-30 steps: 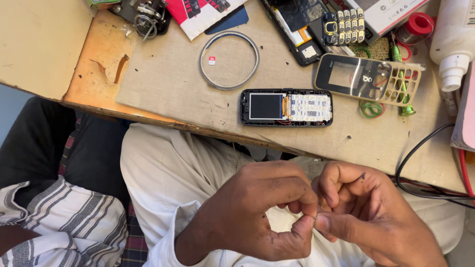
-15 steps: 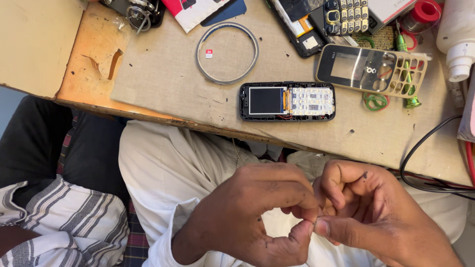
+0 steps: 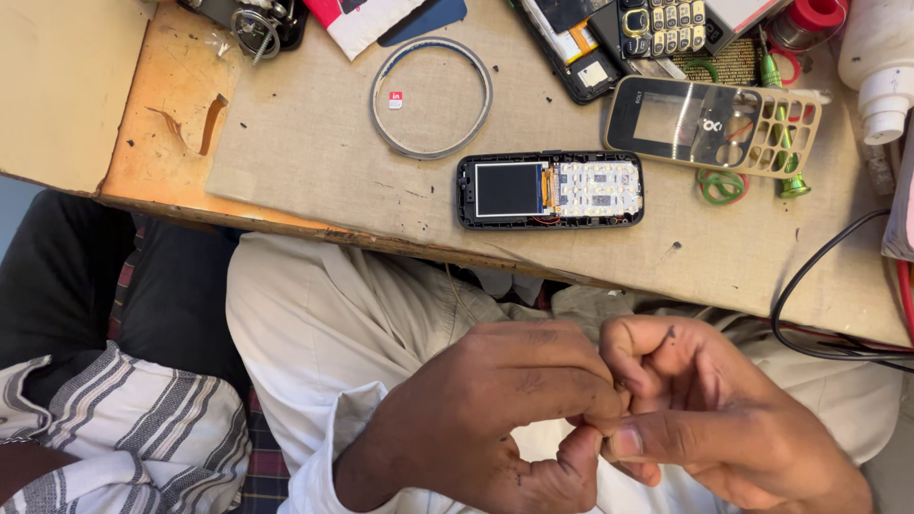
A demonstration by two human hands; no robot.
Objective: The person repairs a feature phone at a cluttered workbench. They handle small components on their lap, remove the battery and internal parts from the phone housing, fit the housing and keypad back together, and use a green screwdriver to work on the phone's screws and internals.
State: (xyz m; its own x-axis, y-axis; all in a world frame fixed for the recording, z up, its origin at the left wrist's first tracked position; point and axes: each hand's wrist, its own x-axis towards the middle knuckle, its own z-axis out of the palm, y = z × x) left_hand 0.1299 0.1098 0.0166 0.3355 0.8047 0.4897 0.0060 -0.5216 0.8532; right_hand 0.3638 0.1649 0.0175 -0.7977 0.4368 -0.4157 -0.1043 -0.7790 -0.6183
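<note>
Since the frame a second ago, your hands have barely shifted; only your head has tipped, sliding the bench toward the upper edge of view. Your left hand (image 3: pixel 495 419) and right hand (image 3: pixel 705 419) are pressed together over your lap, below the opened phone body (image 3: pixel 550 190), fingertips pinched on something too small to make out.

That phone body lies flat on the worn bench top (image 3: pixel 314 162), its small screen and bare white key-contact sheet facing up. Its gold-rimmed front cover (image 3: pixel 714 124) rests just beyond it to the right, with a green-handled screwdriver (image 3: pixel 781 114) across it. Left of and beyond the phone body lies a thin grey ring (image 3: pixel 430 97).

Judging from this, the phone is stripped and not yet closed up: cover refitting remains, and the small part in your fingers appears to be the present job.
</note>
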